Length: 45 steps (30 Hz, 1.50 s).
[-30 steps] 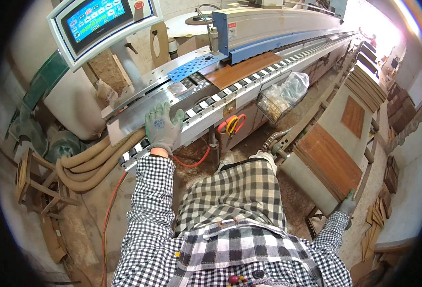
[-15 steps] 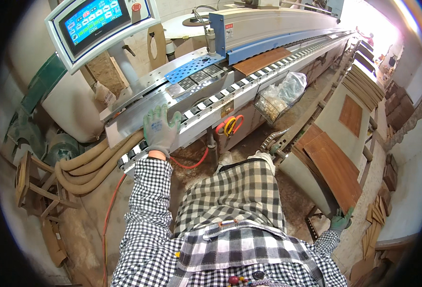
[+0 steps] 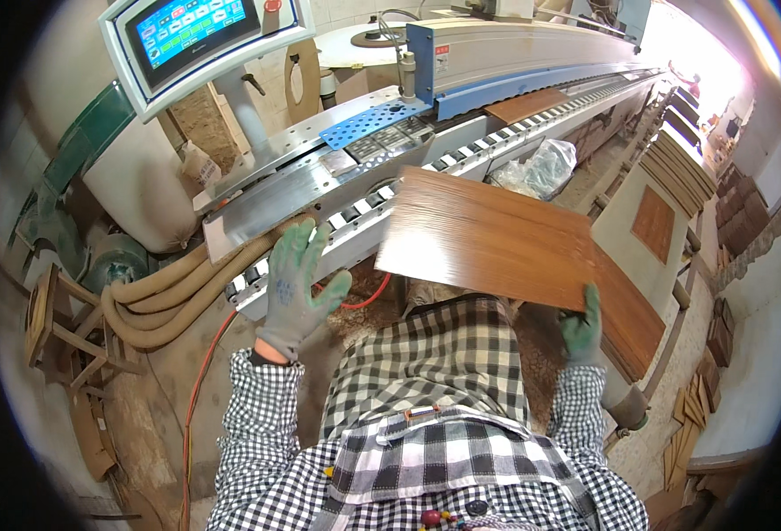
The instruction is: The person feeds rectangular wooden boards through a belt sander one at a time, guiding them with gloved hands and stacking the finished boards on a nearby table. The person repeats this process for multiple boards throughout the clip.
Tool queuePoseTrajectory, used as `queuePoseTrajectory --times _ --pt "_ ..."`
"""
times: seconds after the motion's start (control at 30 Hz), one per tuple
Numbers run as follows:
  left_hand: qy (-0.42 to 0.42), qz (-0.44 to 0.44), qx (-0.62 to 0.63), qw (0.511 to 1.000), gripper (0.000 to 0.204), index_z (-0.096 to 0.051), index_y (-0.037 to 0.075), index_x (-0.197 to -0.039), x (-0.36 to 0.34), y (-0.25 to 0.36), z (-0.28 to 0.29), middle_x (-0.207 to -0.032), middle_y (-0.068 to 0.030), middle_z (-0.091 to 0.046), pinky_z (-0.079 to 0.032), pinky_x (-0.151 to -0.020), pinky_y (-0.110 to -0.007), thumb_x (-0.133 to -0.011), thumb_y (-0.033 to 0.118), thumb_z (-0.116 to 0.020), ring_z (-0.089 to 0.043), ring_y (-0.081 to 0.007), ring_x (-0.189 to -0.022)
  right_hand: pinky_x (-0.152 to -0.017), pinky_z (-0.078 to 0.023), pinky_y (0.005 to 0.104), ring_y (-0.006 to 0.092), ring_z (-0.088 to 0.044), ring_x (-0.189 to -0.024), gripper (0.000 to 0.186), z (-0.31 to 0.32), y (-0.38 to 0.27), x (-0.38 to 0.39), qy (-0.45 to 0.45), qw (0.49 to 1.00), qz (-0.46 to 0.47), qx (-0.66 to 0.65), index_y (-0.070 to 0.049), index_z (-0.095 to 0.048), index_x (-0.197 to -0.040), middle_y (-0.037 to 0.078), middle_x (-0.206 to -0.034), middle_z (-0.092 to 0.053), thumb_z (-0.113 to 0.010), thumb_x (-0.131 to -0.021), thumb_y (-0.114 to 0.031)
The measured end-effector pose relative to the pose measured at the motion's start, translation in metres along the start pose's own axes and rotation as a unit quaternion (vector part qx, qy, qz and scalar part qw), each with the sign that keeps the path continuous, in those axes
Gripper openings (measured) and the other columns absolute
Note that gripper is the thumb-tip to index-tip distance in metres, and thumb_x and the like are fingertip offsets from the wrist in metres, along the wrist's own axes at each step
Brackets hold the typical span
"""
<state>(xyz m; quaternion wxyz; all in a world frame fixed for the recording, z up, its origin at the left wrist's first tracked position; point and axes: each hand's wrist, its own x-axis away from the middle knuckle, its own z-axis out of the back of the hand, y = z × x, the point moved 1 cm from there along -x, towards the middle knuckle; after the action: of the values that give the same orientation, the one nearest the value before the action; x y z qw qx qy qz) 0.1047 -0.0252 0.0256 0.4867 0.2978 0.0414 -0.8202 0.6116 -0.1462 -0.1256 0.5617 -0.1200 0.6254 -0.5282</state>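
My right hand [image 3: 582,326] grips 1 wood panel [image 3: 488,237] by its near edge, held above the roller conveyor [image 3: 364,217]; my left hand [image 3: 295,285] hovers open. Step: loading. Next, both hands must lower it flat.

Wood panel [image 3: 488,237] blocks the roller conveyor [image 3: 364,217]; left side open.
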Motion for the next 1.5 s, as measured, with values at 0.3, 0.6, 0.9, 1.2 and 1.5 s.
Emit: queuePoseTrajectory --times 0.3,0.6,0.9,1.2,1.5 --pt "0.013 0.053 -0.122 0.991 0.057 -0.057 0.018 -0.141 0.052 -0.027 0.03 -0.149 -0.0116 -0.048 -0.03 -0.116 -0.052 -0.088 0.036 -0.068 -0.038 -0.0367 -0.141 -0.103 -0.053 0.0398 0.0309 -0.066 -0.111 0.053 -0.199 -0.134 -0.109 -0.198 0.925 -0.178 -0.27 0.001 -0.044 -0.143 0.02 -0.127 -0.062 -0.062 -0.096 -0.016" --pt "0.073 0.176 -0.137 0.972 0.056 -0.058 0.016 -0.139 0.04 -0.09 0.019 -0.145 -0.0128 -0.052 -0.03 -0.115 -0.053 -0.091 0.043 -0.066 -0.04 -0.0394 -0.138 -0.096 -0.053 0.0375 0.0241 -0.066 -0.102 0.059 -0.218 -0.081 -0.097 -0.244 0.716 -0.366 -0.543 0.003 -0.049 -0.137 0.014 -0.118 -0.064 -0.054 -0.103 -0.045" --pt "0.058 0.202 -0.149 0.966 0.058 -0.056 0.017 -0.142 0.025 -0.105 0.014 -0.148 -0.0117 -0.05 -0.026 -0.117 -0.051 -0.093 0.048 -0.063 -0.036 -0.036 -0.143 -0.089 -0.05 0.0331 0.0214 -0.066 -0.102 0.03 -0.151 -0.046 0.02 -0.171 0.978 -0.121 0.017 0.001 -0.068 -0.116 0.013 -0.105 -0.07 -0.062 -0.099 -0.022" --pt "0.069 0.21 -0.162 0.962 0.06 -0.055 0.017 -0.142 0.027 -0.104 0.012 -0.149 -0.0116 -0.05 -0.025 -0.118 -0.05 -0.093 0.048 -0.064 -0.036 -0.0356 -0.143 -0.083 -0.053 0.043 0.0349 -0.067 -0.092 0.026 -0.16 -0.081 0.017 -0.248 0.948 0.06 0.19 -0.004 -0.069 -0.112 0.016 -0.103 -0.072 -0.067 -0.092 -0.02" --pt "0.026 0.293 -0.146 0.945 0.074 -0.045 0.017 -0.15 0.029 -0.105 0.02 -0.155 -0.0209 -0.037 -0.022 -0.119 -0.05 -0.091 0.057 -0.062 -0.032 -0.0358 -0.145 -0.084 -0.052 0.0435 0.0344 -0.067 -0.094 0.028 -0.158 -0.072 0.021 -0.243 0.949 0.073 0.186 -0.005 -0.069 -0.114 0.016 -0.105 -0.071 -0.068 -0.091 -0.021"
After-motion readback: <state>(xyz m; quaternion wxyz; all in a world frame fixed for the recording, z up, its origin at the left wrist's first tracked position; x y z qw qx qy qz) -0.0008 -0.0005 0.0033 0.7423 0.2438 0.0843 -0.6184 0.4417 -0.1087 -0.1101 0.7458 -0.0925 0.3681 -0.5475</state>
